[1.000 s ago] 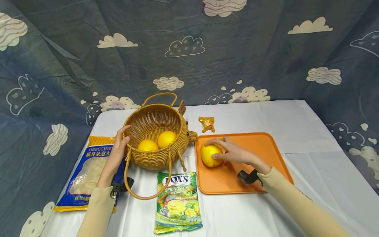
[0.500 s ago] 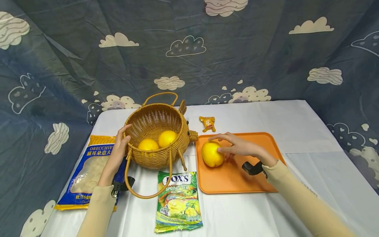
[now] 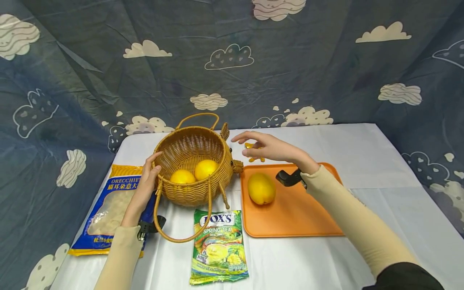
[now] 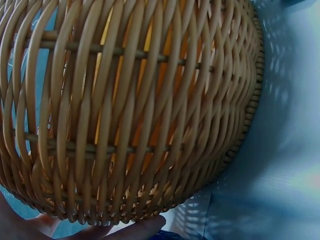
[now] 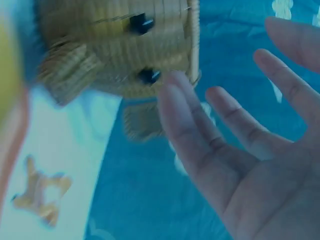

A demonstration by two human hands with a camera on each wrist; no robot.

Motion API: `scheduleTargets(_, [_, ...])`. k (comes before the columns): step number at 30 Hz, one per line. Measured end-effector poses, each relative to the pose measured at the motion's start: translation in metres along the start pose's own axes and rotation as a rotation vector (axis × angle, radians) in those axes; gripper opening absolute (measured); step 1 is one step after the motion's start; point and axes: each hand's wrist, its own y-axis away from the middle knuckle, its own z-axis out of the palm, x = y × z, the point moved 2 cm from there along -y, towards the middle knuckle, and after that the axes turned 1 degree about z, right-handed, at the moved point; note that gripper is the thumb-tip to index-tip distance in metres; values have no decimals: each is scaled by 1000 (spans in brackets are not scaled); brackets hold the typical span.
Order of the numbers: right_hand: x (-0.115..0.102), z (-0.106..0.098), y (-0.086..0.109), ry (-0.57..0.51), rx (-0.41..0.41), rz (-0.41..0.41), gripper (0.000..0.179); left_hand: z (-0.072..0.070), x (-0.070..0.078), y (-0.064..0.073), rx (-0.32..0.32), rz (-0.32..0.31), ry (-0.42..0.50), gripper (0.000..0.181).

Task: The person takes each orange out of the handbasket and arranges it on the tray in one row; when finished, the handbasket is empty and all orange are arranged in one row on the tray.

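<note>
My left hand [image 3: 146, 181] holds the left rim of a pig-shaped wicker basket [image 3: 192, 195]. Its fingers reach over the edge, and in the left wrist view fingertips [image 4: 142, 227] press the woven wall. Two round yellow fruits [image 3: 206, 169] lie inside. My right hand [image 3: 270, 147] hovers with spread, slightly bent fingers, holding nothing, to the right of the basket's snout. Below it, a larger yellow fruit [image 3: 261, 189] sits on the left part of an orange tray [image 3: 301, 217]. A small wrapped candy [image 3: 250, 146] is partly hidden behind the right hand; the right wrist view shows its wrapper [image 5: 42, 192].
A blue and yellow pasta bag [image 3: 105, 217] lies left of the basket, partly under the left forearm. In front is a green candy bag [image 3: 219, 253], with a basket handle [image 3: 181, 242] looping over its edge. A cloud-patterned cloth [image 3: 232, 92] hangs behind the white table [image 3: 377, 157].
My right hand has let go of the yellow fruit on the tray, risen, and moved away toward the candy and the basket's head. The left hand has stayed on the rim.
</note>
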Motion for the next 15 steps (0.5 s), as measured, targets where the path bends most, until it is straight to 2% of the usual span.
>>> scheduleTargets(4, [-24, 5, -34, -25, -70, -61, 46, 0, 0, 1, 1, -4, 0, 52])
scheduleTargets(8, [-41, 12, -69, -46, -186, -81, 46, 0, -1, 1, 1, -4, -6, 53])
scheduleTargets(10, [-45, 16, -85, -47, -252, -55, 47, 0, -1, 1, 2, -5, -10, 53])
scheduleTargets(15, [-50, 26, -114, -34, -421, 81, 48, 1, 1, 1, 5, -9, -14, 54])
